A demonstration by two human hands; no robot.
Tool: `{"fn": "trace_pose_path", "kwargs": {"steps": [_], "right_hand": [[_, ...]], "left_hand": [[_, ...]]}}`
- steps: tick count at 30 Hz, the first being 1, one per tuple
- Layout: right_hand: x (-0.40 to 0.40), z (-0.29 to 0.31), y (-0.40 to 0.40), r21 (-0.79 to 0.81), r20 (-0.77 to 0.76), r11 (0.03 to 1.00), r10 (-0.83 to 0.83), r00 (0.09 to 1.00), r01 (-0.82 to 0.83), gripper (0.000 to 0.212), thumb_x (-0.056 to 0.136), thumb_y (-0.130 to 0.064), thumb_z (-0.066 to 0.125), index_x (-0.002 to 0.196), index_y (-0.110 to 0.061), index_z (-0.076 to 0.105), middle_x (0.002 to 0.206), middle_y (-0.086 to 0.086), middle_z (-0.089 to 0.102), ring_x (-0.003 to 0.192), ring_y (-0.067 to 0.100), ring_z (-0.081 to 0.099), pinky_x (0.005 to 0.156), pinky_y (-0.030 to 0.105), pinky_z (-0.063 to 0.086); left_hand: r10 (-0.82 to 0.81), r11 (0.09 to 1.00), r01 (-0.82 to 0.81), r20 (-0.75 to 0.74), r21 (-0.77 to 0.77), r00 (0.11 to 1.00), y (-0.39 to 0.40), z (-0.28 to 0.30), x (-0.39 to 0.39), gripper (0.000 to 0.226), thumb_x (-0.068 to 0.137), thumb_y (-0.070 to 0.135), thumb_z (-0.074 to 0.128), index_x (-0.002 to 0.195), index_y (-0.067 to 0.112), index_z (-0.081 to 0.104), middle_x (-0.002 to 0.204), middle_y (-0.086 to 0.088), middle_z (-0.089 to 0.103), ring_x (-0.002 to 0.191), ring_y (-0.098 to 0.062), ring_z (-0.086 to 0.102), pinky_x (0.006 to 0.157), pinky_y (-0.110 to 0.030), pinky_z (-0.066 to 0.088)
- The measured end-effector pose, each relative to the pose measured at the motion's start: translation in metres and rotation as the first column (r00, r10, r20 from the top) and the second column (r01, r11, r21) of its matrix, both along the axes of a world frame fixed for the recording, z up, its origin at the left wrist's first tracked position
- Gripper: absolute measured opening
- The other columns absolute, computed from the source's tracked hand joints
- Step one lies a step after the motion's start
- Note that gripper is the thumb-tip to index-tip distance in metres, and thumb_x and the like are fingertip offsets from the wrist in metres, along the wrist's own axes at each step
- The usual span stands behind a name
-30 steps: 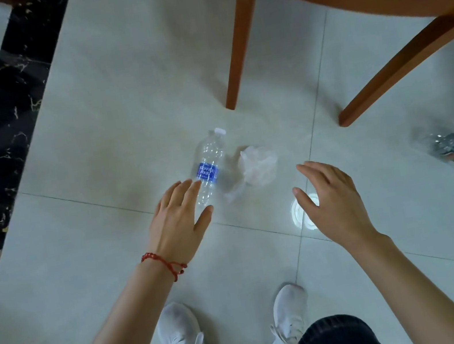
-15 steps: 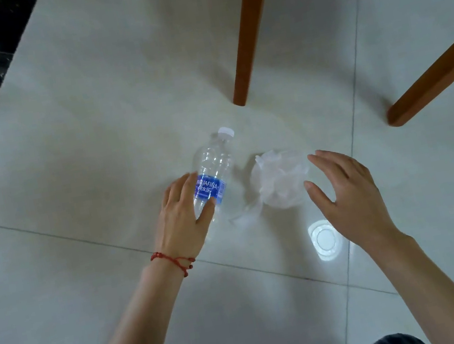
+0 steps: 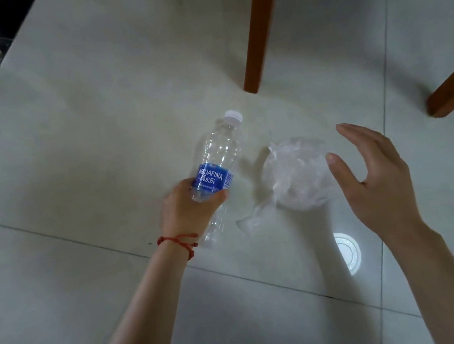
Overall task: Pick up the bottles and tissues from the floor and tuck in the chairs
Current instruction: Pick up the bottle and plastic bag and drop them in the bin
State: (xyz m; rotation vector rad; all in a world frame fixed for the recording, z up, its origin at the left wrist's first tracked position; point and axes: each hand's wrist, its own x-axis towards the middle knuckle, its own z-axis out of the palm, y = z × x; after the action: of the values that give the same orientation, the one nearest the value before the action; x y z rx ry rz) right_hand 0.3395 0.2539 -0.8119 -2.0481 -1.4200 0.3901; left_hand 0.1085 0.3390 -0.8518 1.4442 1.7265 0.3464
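— Where is the bottle (image 3: 217, 158) found?
— It is clasped at its blue label by the left hand (image 3: 192, 208) (grip wrapped tight), cap pointed toward a chair leg (image 3: 257, 27).
— And the tissue (image 3: 296, 174)?
— It is left crumpled on the floor (image 3: 77, 137) — the right hand (image 3: 372, 176) is held beside it, fingers spread.

Tissue (image 3: 296, 177) right of bottle (image 3: 218, 155)

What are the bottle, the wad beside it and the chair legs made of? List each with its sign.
Bottle: clear plastic, glossy; see-through ribbed walls, white cap, blue printed label.
Wad: probably tissue paper, matte white; soft crumpled folds, though its slight translucence leaves thin plastic film possible.
Chair legs: wood by the look, reddish-brown with a smooth, slightly shiny finish; grain is too blurred to confirm.
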Motion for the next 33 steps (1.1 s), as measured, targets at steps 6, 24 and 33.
{"fn": "trace_pose_path", "kwargs": {"steps": [6, 24, 33], "right_hand": [[-0.008, -0.009, -0.011, -0.013, -0.122, 0.998, -0.069, 0.99, 0.068, 0.049, 0.086, -0.04, 0.048, 0.13, -0.019, 0.049, 0.136, 0.0, 0.048, 0.124, 0.008, 0.04, 0.102, 0.022, 0.027], [-0.049, -0.043, 0.022, -0.211, -0.335, 0.935, -0.343, 0.877, 0.285, 0.091, 0.07, -0.035, 0.077, 0.142, -0.021, 0.023, 0.142, 0.008, 0.035, 0.122, 0.026, 0.045, 0.091, 0.035, 0.043], [-0.049, -0.04, 0.03, -0.23, -0.714, 0.896, -0.42, 0.56, 0.38, 0.051, 0.072, -0.018, 0.076, 0.116, -0.019, 0.052, 0.098, -0.009, 0.059, 0.092, 0.013, 0.062, 0.088, 0.037, 0.053]], "left_hand": [[0.269, 0.96, -0.237, 0.256, -0.151, 0.928, -0.007, 0.005, 0.0, 0.019, 0.072, 0.035, 0.071, 0.072, 0.017, 0.067, 0.063, -0.001, 0.06, 0.062, -0.018, 0.057, 0.066, -0.031, 0.047], [0.395, 0.919, -0.343, 0.445, -0.196, 0.804, -0.042, 0.018, -0.001, 0.011, 0.08, 0.026, 0.066, 0.084, 0.016, 0.067, 0.082, -0.012, 0.067, 0.075, -0.024, 0.063, 0.075, -0.037, 0.053], [0.36, 0.932, -0.332, 0.463, -0.146, 0.81, -0.04, 0.019, -0.002, 0.005, 0.08, 0.026, 0.066, 0.081, 0.021, 0.066, 0.081, -0.01, 0.068, 0.077, -0.024, 0.063, 0.075, -0.037, 0.052]]}}
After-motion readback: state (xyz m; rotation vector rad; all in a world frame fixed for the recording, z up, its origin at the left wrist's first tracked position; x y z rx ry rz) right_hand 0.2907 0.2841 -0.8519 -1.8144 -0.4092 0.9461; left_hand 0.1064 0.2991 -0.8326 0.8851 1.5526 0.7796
